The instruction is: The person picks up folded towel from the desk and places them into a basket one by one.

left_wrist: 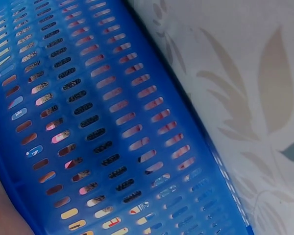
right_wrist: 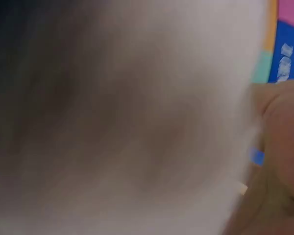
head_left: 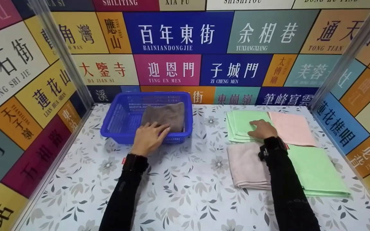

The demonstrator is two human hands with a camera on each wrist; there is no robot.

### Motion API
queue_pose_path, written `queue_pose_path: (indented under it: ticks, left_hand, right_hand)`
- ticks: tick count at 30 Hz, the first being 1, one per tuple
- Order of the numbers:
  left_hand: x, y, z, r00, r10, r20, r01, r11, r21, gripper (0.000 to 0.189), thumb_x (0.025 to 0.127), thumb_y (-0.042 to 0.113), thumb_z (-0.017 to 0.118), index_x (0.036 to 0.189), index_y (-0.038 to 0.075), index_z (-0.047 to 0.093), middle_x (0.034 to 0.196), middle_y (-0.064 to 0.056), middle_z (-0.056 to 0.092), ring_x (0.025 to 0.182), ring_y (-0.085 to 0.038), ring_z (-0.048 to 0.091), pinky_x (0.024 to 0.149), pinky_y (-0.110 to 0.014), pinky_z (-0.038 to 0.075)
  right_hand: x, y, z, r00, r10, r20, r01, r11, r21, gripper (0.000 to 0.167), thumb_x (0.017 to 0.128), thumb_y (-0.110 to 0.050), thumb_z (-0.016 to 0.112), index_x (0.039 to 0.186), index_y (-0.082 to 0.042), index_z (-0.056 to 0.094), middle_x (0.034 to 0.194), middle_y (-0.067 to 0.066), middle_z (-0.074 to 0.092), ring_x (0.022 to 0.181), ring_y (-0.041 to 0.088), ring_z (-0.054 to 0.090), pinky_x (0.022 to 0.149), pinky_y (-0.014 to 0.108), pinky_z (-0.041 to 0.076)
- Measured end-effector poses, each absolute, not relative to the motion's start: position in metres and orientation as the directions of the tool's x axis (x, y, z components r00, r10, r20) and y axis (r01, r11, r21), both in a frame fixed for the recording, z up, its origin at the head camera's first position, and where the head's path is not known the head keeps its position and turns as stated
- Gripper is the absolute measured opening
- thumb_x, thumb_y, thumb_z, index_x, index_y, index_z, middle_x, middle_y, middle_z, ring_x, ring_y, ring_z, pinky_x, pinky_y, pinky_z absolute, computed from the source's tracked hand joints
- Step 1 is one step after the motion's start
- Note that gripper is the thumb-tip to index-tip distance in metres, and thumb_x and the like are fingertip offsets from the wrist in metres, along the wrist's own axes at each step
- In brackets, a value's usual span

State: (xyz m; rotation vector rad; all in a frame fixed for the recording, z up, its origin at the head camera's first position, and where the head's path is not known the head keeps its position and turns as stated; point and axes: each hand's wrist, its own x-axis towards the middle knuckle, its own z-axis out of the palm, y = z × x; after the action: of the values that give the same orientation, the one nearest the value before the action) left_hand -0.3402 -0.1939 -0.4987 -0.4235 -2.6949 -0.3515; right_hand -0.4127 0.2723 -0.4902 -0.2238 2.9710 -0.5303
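Note:
A blue plastic basket stands at the back left of the table, with a folded brown towel in it. My left hand reaches over its front rim, fingers extended at the towel's near edge. The left wrist view shows the slotted basket wall close up, and a bit of the hand. On the right, my right hand is over a folded light green towel, thumb and forefinger apart. In the right wrist view a blurred pale surface covers most of the picture beside the hand.
A folded pink towel lies beside the green one. Nearer me are a folded beige-pink towel and a second green towel, partly under my right forearm. Sign-covered panels rise behind and at both sides of the flower-patterned table.

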Motion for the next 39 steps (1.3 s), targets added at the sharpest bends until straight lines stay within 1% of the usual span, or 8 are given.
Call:
queue_pose_path:
  ticks: [3,9,13,20,24,27,31,39]
  left_hand:
    - [-0.34,-0.195,-0.498,-0.882,0.241,0.406,0.334,0.926,0.177,0.05,0.108,0.059,0.036,0.139,0.034,0.067,0.124,-0.005,0.072,0.112,-0.037,0.066,0.093,-0.056,0.054]
    - [-0.341,-0.195,-0.499,-0.892,0.243,0.381,0.329,0.927,0.181,0.052,0.108,0.06,0.035,0.14,0.034,0.066,0.125,-0.006,0.072,0.118,-0.037,0.065,0.097,-0.057,0.053]
    - [-0.34,-0.197,-0.499,-0.892,0.233,0.387,0.321,0.93,0.178,0.051,0.107,0.06,0.036,0.14,0.035,0.066,0.124,-0.005,0.072,0.118,-0.036,0.065,0.097,-0.057,0.052]
    - [-0.34,-0.195,-0.499,-0.906,0.231,0.355,0.309,0.934,0.18,0.052,0.107,0.061,0.034,0.141,0.036,0.065,0.127,-0.005,0.071,0.122,-0.037,0.064,0.099,-0.057,0.051]
    - [-0.341,-0.19,-0.5,-0.905,0.244,0.349,0.322,0.928,0.186,0.052,0.107,0.06,0.034,0.142,0.036,0.064,0.128,-0.005,0.071,0.123,-0.038,0.063,0.102,-0.058,0.05]
    - [-0.341,-0.189,-0.5,-0.894,0.248,0.373,0.333,0.925,0.181,0.05,0.108,0.059,0.036,0.141,0.036,0.065,0.125,-0.005,0.071,0.12,-0.037,0.064,0.101,-0.056,0.05]
    - [-0.34,-0.193,-0.499,-0.88,0.251,0.404,0.34,0.926,0.165,0.049,0.108,0.058,0.037,0.14,0.035,0.066,0.122,-0.006,0.072,0.116,-0.036,0.065,0.099,-0.055,0.051]
    - [-0.342,-0.193,-0.496,-0.883,0.259,0.39,0.338,0.93,0.147,0.05,0.108,0.057,0.035,0.141,0.035,0.065,0.124,-0.006,0.072,0.119,-0.038,0.065,0.099,-0.055,0.052]
  right_hand:
    - [-0.41,0.279,-0.495,-0.971,-0.215,-0.106,-0.164,0.918,-0.361,0.059,0.1,-0.025,0.064,0.151,0.001,0.049,0.151,0.037,0.042,0.137,0.058,0.041,0.11,0.067,0.039]
    - [-0.409,0.26,-0.483,-0.932,-0.287,-0.22,-0.201,0.917,-0.345,0.057,0.104,-0.025,0.059,0.154,0.0,0.046,0.157,0.038,0.032,0.144,0.057,0.033,0.116,0.067,0.033]
    - [-0.413,0.223,-0.477,-0.907,-0.319,-0.274,-0.225,0.919,-0.323,0.056,0.105,-0.028,0.055,0.156,-0.004,0.044,0.161,0.038,0.027,0.146,0.057,0.03,0.118,0.066,0.031]
    - [-0.415,0.14,-0.482,-0.881,-0.38,-0.283,-0.299,0.909,-0.291,0.055,0.104,-0.033,0.054,0.155,-0.013,0.048,0.162,0.028,0.035,0.15,0.054,0.027,0.122,0.066,0.025]
    - [-0.414,0.114,-0.486,-0.871,-0.399,-0.286,-0.331,0.908,-0.258,0.054,0.104,-0.035,0.056,0.154,-0.017,0.05,0.162,0.024,0.037,0.15,0.053,0.028,0.121,0.065,0.029]
    - [-0.414,0.109,-0.487,-0.878,-0.397,-0.265,-0.345,0.912,-0.223,0.051,0.105,-0.032,0.057,0.153,-0.017,0.053,0.157,0.024,0.042,0.147,0.053,0.033,0.117,0.063,0.036]
    - [-0.413,0.109,-0.487,-0.875,-0.418,-0.245,-0.37,0.903,-0.219,0.049,0.105,-0.03,0.056,0.153,-0.018,0.053,0.152,0.023,0.046,0.141,0.051,0.04,0.113,0.06,0.04]
    - [-0.4,0.104,-0.482,-0.851,-0.436,-0.294,-0.401,0.9,-0.174,0.049,0.105,-0.029,0.056,0.153,-0.018,0.053,0.159,0.025,0.041,0.147,0.052,0.034,0.119,0.062,0.033]
